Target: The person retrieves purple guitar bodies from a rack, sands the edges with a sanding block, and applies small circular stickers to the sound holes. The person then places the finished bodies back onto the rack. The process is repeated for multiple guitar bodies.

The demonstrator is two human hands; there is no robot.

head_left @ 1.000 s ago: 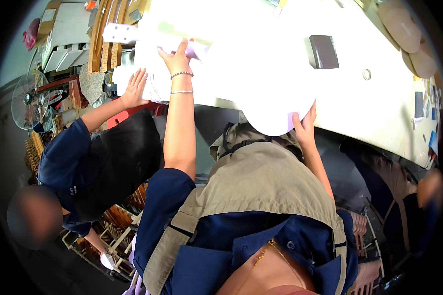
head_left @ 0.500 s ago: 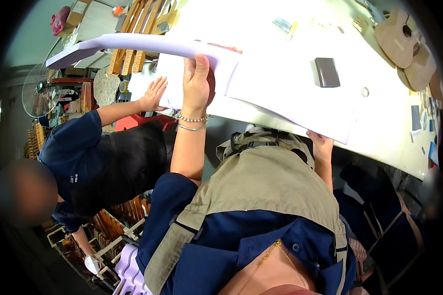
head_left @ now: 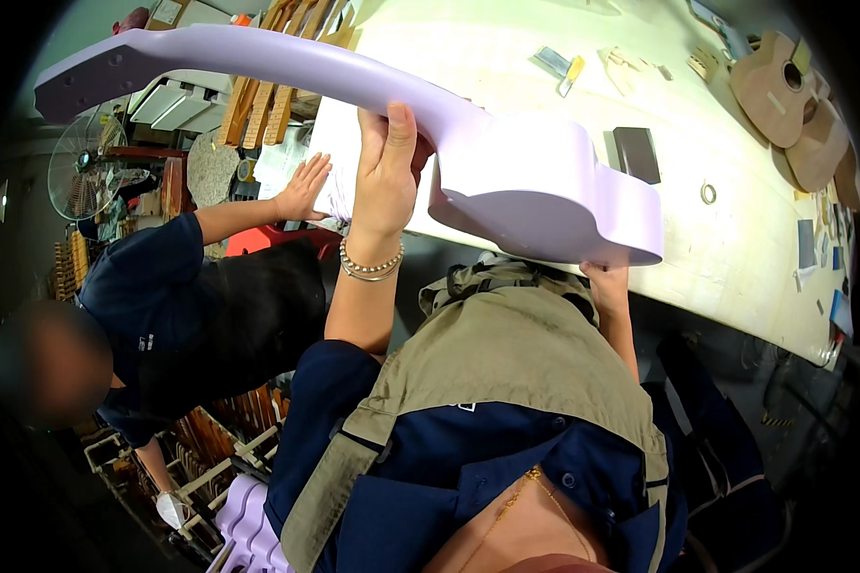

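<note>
A lilac-painted ukulele (head_left: 535, 215), without strings, is held up in front of me, its neck and headstock reaching to the far left. Small holes show in the headstock. My left hand (head_left: 389, 167) is wrapped round the neck near where it joins the body, thumb up along its near side. At the lower right end of the body, my right hand (head_left: 607, 285) grips the edge, its fingers partly hidden beneath the instrument. The curved side and the greyer lower face of the body are turned toward me.
A pale worktable (head_left: 736, 277) lies beyond, bearing a dark block (head_left: 637, 155), a tape roll (head_left: 708, 193) and a scraper (head_left: 570, 76). Unpainted guitar bodies (head_left: 774, 91) stand at far right. Left are a co-worker's hand (head_left: 303, 188), a fan (head_left: 86, 162) and wooden necks (head_left: 258, 110).
The ukulele has been rolled in my hands, so its curved side and lower face now show. Its headstock has risen and moved further left. Both hands keep their hold.
</note>
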